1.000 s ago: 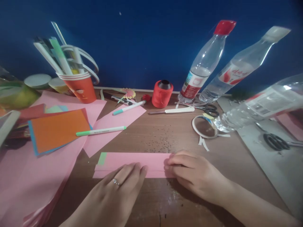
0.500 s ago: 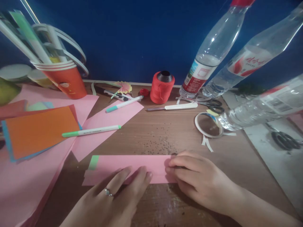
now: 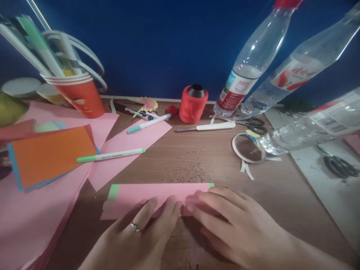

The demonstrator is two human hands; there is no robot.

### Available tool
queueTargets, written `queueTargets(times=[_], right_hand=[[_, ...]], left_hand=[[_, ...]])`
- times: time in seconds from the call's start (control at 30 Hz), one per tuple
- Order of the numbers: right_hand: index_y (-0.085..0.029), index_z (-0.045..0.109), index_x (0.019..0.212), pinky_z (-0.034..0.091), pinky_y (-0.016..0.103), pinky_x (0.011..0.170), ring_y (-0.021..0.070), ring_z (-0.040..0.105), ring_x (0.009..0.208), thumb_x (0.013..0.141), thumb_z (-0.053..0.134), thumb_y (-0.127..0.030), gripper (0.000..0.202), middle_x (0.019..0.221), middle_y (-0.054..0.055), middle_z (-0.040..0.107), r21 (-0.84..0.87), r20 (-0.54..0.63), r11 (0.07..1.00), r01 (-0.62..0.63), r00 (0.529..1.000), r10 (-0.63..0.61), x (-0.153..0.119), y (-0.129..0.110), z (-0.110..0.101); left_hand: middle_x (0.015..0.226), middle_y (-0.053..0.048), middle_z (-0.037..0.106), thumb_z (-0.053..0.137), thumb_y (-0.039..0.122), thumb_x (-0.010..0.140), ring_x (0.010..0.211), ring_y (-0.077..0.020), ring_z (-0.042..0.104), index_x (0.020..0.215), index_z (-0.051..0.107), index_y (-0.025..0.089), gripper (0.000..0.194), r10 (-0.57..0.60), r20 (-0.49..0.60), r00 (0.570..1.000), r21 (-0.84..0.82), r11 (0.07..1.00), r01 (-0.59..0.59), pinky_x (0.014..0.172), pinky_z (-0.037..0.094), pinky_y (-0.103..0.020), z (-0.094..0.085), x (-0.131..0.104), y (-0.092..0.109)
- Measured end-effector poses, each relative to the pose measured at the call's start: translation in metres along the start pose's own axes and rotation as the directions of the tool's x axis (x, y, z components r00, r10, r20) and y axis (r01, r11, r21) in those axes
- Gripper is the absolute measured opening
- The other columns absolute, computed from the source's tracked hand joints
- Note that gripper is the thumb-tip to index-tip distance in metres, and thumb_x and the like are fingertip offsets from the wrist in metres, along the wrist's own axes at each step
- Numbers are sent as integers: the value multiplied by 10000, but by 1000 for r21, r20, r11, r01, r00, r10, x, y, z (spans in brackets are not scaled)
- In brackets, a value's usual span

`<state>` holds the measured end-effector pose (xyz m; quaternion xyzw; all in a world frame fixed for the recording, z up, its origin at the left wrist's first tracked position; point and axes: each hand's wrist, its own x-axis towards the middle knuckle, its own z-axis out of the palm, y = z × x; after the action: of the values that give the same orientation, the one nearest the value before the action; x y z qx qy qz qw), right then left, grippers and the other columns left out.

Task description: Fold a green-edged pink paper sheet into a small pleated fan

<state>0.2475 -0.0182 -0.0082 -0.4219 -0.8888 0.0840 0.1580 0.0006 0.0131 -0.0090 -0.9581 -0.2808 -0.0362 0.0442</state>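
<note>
A pink paper strip [image 3: 160, 191] with light green ends lies flat on the brown table in front of me, its layers looking folded at the left end. My left hand [image 3: 140, 228], with a ring on one finger, rests with spread fingertips on the strip's lower middle. To its right, my right hand [image 3: 236, 217] lies with outstretched fingers over the strip's right part, its fingertips on the paper and close to the left hand's. A green corner shows just above the right fingers. Neither hand grips anything, and the strip's lower right part is hidden.
Small dark specks [image 3: 191, 170] lie beyond the strip. Farther back stand a red thread spool [image 3: 193, 105], a white-handled knife [image 3: 215, 126], a tape roll [image 3: 234, 150] and plastic bottles [image 3: 239, 88]. At left are a red cup [image 3: 86, 99], markers [image 3: 112, 155] and orange paper [image 3: 53, 157].
My right hand has slid left and slightly down along the strip, uncovering its green upper right corner. The left hand stays on the paper, while the view has shifted slightly.
</note>
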Motion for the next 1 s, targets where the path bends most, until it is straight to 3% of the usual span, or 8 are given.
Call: queueTargets(times=[0.2,0.57,0.83,1.0], right_hand=[[-270,501,1263,465,398,812,244,505,1029,900,470,-366,377,1127,39,589,-53,112,998,-38,993,43,7,-3,0],[-341,560,1179,327,403,840,224,475,954,846,530,-522,380,1020,15,620,-110,71,993,-42,996,50,0,11,-7],[-337,611,1090,348,384,828,216,476,984,814,599,-482,312,1068,-6,613,-61,91,998,-29,995,35,-6,28,-19],[-322,641,1024,406,376,802,221,497,963,815,600,-469,259,1054,8,614,-15,138,1000,22,990,-19,-8,41,-24]], left_hand=[[1232,88,597,394,104,758,1031,-147,559,1236,540,263,525,-16,-7,1000,-6,1000,15,878,452,-257,1,-1,1],[1160,65,642,374,98,759,979,-155,583,1231,539,231,517,4,-42,999,31,1000,-3,790,472,-265,4,0,-2],[1215,108,605,393,140,776,986,-154,570,1232,534,242,488,33,-78,996,34,999,-30,684,449,-276,8,0,-5],[1144,95,647,364,141,808,946,-150,564,1166,582,223,427,18,-171,985,-5,1000,-19,713,414,-289,7,4,-5]])
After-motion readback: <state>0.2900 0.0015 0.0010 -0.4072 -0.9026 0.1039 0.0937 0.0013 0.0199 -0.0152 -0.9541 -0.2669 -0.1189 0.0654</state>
